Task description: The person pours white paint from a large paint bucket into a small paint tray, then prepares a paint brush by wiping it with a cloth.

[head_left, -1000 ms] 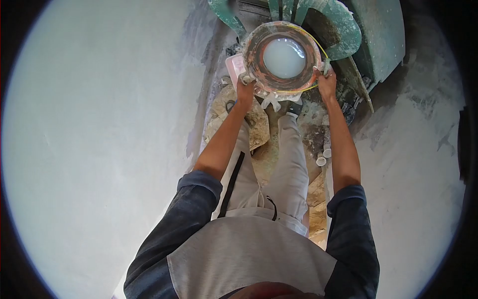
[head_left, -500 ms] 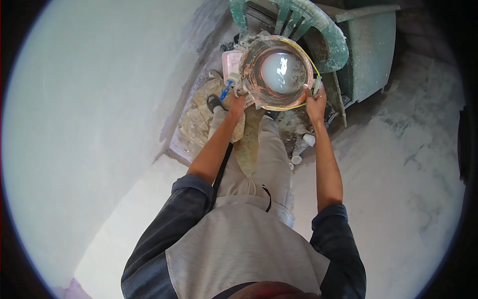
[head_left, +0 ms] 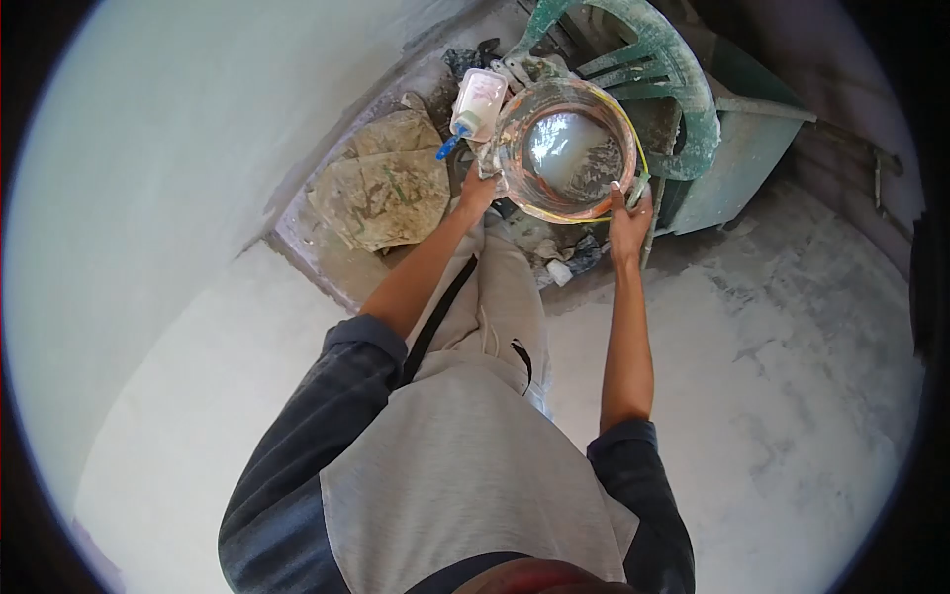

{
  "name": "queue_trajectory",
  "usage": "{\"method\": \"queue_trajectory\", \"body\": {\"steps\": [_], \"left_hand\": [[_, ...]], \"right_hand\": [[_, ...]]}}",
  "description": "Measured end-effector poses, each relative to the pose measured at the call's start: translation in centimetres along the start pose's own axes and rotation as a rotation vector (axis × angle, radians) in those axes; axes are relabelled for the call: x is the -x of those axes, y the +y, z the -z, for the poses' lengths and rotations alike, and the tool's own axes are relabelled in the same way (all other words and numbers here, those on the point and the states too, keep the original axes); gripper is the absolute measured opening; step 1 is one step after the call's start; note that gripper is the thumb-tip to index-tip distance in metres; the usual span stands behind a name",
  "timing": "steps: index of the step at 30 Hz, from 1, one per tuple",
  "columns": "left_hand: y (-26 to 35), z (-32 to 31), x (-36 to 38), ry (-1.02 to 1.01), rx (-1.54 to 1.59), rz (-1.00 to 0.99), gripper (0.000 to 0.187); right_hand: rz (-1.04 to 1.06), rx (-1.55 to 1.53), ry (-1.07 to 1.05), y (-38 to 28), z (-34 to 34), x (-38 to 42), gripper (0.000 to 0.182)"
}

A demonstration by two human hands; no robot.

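Observation:
Both hands hold a plaster-smeared bucket (head_left: 510,188) with a yellow handle and shiny, cloudy liquid (head_left: 564,148) inside. My left hand (head_left: 477,192) is closed on its left side, the fingers partly hidden. At the lower right rim, my right hand (head_left: 630,223) grips the bucket, thumb over the edge. Grey residue shows at the right of the liquid. Left of the bucket is a small pinkish-white tub (head_left: 485,91), with a blue-handled brush (head_left: 450,147) against its lower edge.
A stained green plastic chair (head_left: 696,99) stands behind the bucket, beside a grey-green box-like piece (head_left: 732,163). A crumpled brown sack (head_left: 386,183) lies along the wall (head_left: 178,148). Rags and white scraps (head_left: 560,272) litter the floor near my legs.
My view has shifted, bringing more of the sack and box into sight. The bucket stays in both hands; its liquid has moved toward the upper left, exposing residue at the right.

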State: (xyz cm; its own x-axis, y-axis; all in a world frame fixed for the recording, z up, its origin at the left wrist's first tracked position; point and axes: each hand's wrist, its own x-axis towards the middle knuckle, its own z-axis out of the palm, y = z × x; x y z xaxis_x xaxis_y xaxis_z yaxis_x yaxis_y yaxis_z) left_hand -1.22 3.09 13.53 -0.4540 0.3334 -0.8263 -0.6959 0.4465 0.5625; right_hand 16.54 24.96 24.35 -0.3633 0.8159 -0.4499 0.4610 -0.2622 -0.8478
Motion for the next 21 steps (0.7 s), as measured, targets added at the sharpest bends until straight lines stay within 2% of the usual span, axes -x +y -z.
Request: {"method": "queue_trajectory", "body": {"steps": [3, 7, 9, 13, 21], "left_hand": [[2.2, 0.3, 1.7, -0.012, 0.127, 0.083, 0.061], [1.9, 1.7, 0.1, -0.007, 0.095, 0.070, 0.067], [2.4, 1.7, -0.3, -0.027, 0.044, 0.053, 0.068], [3.6, 1.7, -0.1, -0.011, 0.143, 0.127, 0.068], [2.6, 3.4, -3.8, -0.018, 0.072, 0.120, 0.058]], "right_hand": [[-0.013, 0.013, -0.052, -0.6, -0.4, 0.4, 0.048], [-0.084, 0.060, -0.001, -2.2, -2.6, 0.2, 0.047], [-0.039, 0.122, 0.049, -2.4, -3.3, -0.2, 0.046], [-0.092, 0.077, -0.011, -1.9, -3.6, -1.0, 0.045], [-0.064, 0.053, 0.032, -1.2, -5.9, -2.1, 0.049]]}}
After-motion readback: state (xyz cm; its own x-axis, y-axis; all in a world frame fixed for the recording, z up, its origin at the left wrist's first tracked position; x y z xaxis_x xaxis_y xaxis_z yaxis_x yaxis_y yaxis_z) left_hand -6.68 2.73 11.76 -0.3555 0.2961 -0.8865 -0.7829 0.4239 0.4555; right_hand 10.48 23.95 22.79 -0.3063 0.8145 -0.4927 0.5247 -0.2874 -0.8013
